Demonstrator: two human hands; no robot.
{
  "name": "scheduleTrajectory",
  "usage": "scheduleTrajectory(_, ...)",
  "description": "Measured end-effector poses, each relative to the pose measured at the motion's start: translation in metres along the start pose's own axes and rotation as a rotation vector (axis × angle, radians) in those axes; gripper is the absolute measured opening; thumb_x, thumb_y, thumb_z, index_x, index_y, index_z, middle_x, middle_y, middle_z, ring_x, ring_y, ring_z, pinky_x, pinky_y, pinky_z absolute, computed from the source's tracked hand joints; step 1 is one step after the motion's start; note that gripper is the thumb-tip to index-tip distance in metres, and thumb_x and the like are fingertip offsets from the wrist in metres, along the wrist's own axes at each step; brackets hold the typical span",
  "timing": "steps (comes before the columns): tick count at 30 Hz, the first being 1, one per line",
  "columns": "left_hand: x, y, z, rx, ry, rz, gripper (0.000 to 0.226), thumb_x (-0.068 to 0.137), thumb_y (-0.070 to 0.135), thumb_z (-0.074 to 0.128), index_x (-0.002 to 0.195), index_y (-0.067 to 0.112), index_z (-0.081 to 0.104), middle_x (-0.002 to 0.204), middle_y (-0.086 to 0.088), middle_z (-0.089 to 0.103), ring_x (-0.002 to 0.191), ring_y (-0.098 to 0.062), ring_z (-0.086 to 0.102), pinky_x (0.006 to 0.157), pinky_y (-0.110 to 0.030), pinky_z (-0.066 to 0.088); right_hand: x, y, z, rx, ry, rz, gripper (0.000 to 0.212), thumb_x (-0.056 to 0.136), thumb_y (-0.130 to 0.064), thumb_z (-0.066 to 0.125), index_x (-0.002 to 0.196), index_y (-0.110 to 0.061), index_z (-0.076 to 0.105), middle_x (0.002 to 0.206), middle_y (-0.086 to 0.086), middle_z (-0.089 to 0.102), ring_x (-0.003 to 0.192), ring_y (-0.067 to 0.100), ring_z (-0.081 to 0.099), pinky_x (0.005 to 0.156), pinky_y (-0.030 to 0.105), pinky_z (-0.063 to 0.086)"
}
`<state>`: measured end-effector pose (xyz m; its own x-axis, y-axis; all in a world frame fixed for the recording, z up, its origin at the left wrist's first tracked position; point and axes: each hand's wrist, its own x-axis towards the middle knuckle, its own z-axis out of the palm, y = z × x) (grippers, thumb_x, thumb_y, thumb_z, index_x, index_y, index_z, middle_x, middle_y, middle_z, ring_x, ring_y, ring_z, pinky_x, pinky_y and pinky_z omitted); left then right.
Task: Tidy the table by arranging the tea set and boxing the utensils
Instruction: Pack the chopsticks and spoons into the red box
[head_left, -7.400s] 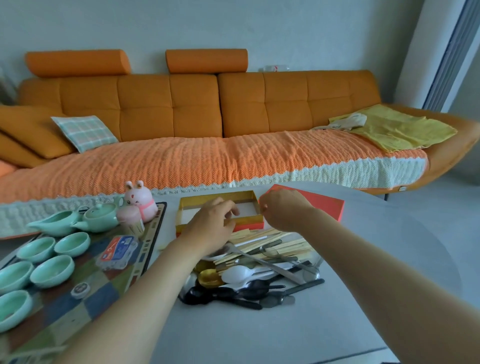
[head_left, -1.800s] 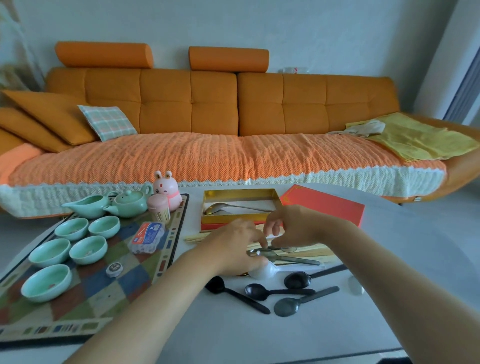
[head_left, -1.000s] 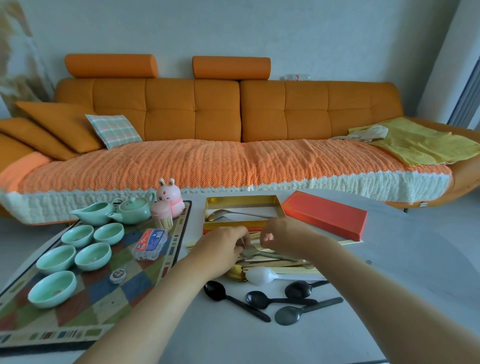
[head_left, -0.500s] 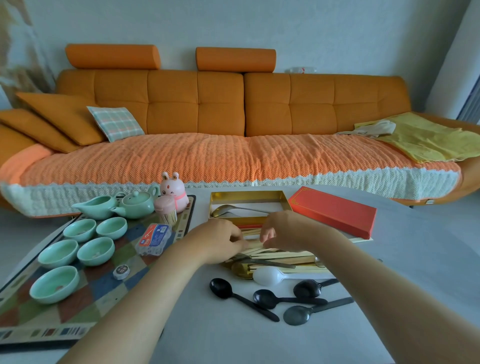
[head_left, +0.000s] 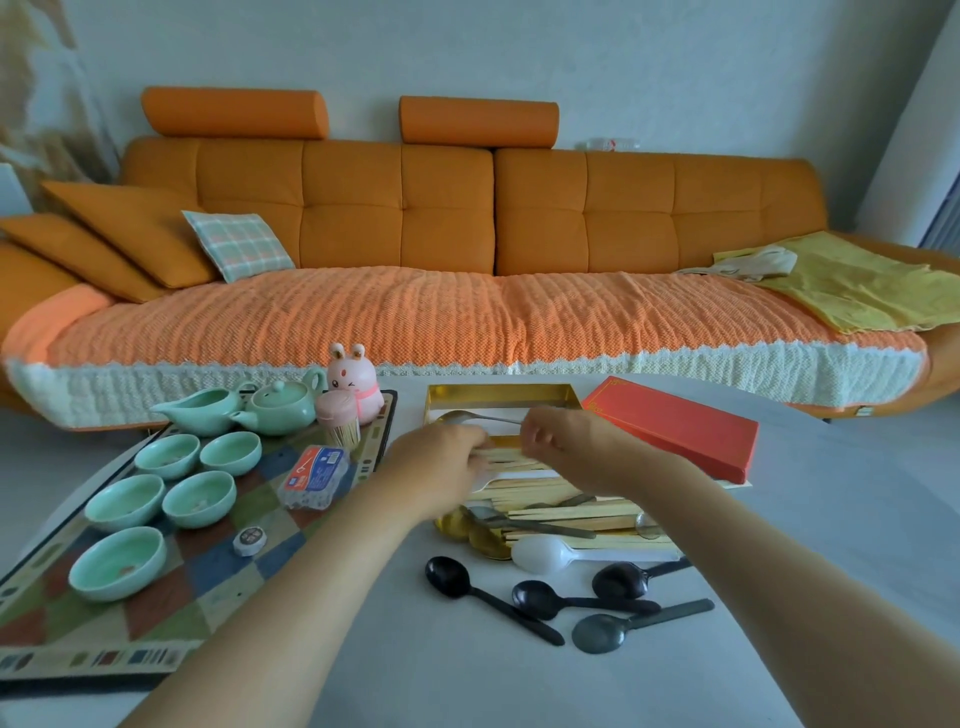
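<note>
Boxing utensils: left hand (head_left: 441, 470) and right hand (head_left: 563, 447) pinch chopsticks (head_left: 501, 456); next, probably lower them into the box (head_left: 498, 391) just beyond.

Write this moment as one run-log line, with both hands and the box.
left hand: grips wooden chopsticks | right hand: grips them too | gold box: one metal spoon inside | black spoons: unboxed

The left hand (head_left: 441, 462) and right hand (head_left: 566, 447) have lifted some pale wooden chopsticks (head_left: 501, 456) farther, up to the open gold box (head_left: 498, 393).
</note>
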<state>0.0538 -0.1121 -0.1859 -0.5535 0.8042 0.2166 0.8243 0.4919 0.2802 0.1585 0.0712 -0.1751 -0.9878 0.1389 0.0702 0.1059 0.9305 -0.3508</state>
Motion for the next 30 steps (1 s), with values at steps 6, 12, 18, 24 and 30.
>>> scheduleTrajectory(6, 0.017, -0.032, -0.016, -0.137, 0.268, -0.096, 0.015, 0.097, 0.029, 0.057, 0.104, 0.027, 0.070, 0.097, 0.012, 0.066, 0.089, -0.011, 0.060, 0.063, -0.023, 0.039, 0.018, 0.015, -0.010, 0.037, 0.260, 0.025, 0.028, 0.102, -0.011, 0.042, 0.119, -0.015, 0.065, 0.100, -0.002, 0.058, 0.083, 0.018, 0.057, 0.072, 0.030, 0.045)
scheduleTrajectory(12, 0.033, -0.048, 0.008, 0.036, 0.187, -0.085, 0.042, 0.100, 0.024, 0.048, 0.141, 0.019, 0.048, 0.145, -0.002, 0.047, 0.133, -0.024, 0.039, 0.107, -0.040, 0.033, 0.052, 0.031, -0.002, -0.050, 0.342, 0.207, 0.035, 0.100, -0.005, 0.041, 0.124, -0.019, 0.063, 0.115, 0.002, 0.058, 0.088, 0.018, 0.054, 0.072, 0.029, 0.044)
scheduleTrajectory(18, 0.044, -0.051, 0.019, 0.064, 0.008, -0.053, 0.048, 0.104, 0.037, 0.033, 0.149, 0.020, 0.038, 0.157, 0.002, 0.033, 0.145, -0.018, 0.026, 0.117, -0.036, 0.018, 0.081, 0.039, 0.006, -0.100, 0.296, 0.317, 0.043, 0.093, 0.000, 0.039, 0.115, -0.025, 0.067, 0.106, 0.002, 0.064, 0.087, 0.022, 0.060, 0.079, 0.038, 0.052)
scheduleTrajectory(24, 0.052, -0.056, 0.026, 0.100, -0.049, -0.019, 0.044, 0.104, 0.036, 0.028, 0.143, 0.023, 0.046, 0.148, 0.003, 0.045, 0.138, -0.015, 0.035, 0.111, -0.036, 0.028, 0.096, 0.039, 0.025, -0.167, 0.210, 0.318, 0.043, 0.092, -0.007, 0.043, 0.120, -0.032, 0.066, 0.116, -0.002, 0.067, 0.098, 0.022, 0.059, 0.101, 0.041, 0.035)
scheduleTrajectory(30, 0.050, -0.051, 0.028, 0.121, -0.044, 0.007, 0.042, 0.105, 0.030, 0.028, 0.141, 0.021, 0.046, 0.146, 0.003, 0.047, 0.137, -0.016, 0.035, 0.108, -0.034, 0.030, 0.079, 0.030, 0.018, -0.024, -0.008, 0.149, 0.031, 0.098, -0.023, 0.044, 0.111, -0.018, 0.072, 0.089, 0.007, 0.072, 0.055, 0.013, 0.049, 0.051, 0.026, 0.040)
